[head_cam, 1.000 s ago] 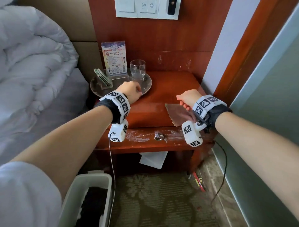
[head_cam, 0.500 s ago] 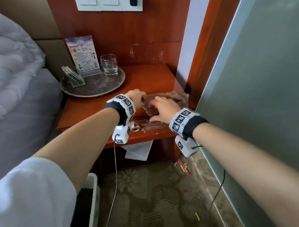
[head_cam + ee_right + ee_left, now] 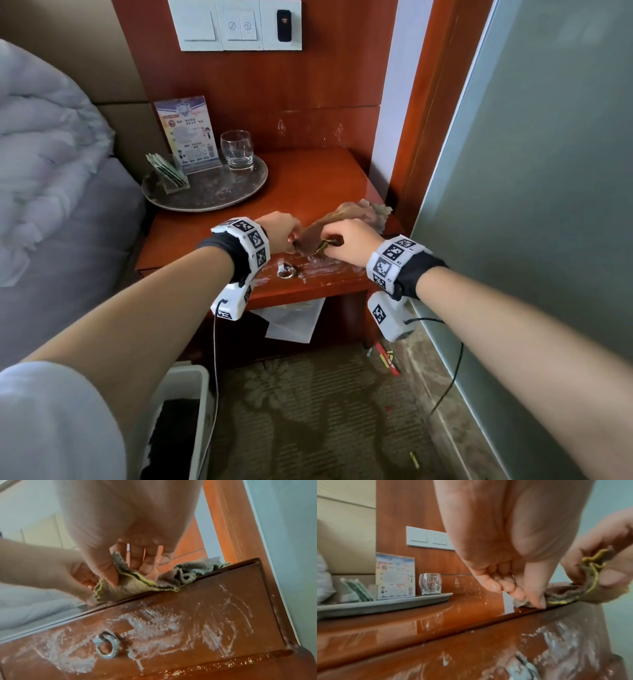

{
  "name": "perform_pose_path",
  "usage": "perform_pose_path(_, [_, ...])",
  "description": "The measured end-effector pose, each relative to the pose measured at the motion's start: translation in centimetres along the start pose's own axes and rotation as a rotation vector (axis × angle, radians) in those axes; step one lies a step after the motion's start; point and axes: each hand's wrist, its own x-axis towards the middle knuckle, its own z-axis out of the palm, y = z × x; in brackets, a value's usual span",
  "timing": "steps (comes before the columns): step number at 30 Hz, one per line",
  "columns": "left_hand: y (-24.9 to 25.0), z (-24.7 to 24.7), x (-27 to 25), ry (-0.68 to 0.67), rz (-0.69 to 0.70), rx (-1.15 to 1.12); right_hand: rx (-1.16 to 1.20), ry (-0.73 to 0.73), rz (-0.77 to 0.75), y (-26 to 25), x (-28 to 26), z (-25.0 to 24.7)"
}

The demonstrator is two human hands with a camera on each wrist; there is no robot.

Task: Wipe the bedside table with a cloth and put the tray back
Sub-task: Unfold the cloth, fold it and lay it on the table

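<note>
Head view: both hands hold the cloth (image 3: pixel 346 219) at the tabletop (image 3: pixel 308 178) front edge; tray (image 3: pixel 205 192) lies beyond the left hand (image 3: pixel 279 231).
Left wrist view: fingers (image 3: pixel 537 588) pinch a cloth corner.
Right wrist view: right hand (image 3: pixel 130 534) thumb and fingers (image 3: pixel 135 558) pinch a fold.

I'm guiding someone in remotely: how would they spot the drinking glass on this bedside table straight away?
Start at the red-brown bedside table beside the bed, then the round grey tray at its back left corner. The glass stands upright at the tray's right rear edge, right of the printed card. It is the tray's only clear, rounded item.
</note>
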Motion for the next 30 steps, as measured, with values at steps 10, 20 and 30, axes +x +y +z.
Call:
perform_pose_path(10, [2.6,-1.8,-7.4,0.051,0.015,-0.165,0.044,-0.037,-0.012,-1.4,-5.4,-3.1])
perform_pose_path(20, [4.4,-6.3,-11.6,0.304,0.029,-0.223,0.129,0.124,-0.086,-4.0,-8.1,-8.5])
perform_pose_path(30, [1.3,-7.6,-10.1,0.273,0.049,-0.344,0.125,0.072,-0.123,-3.6,-4.4,-8.5])
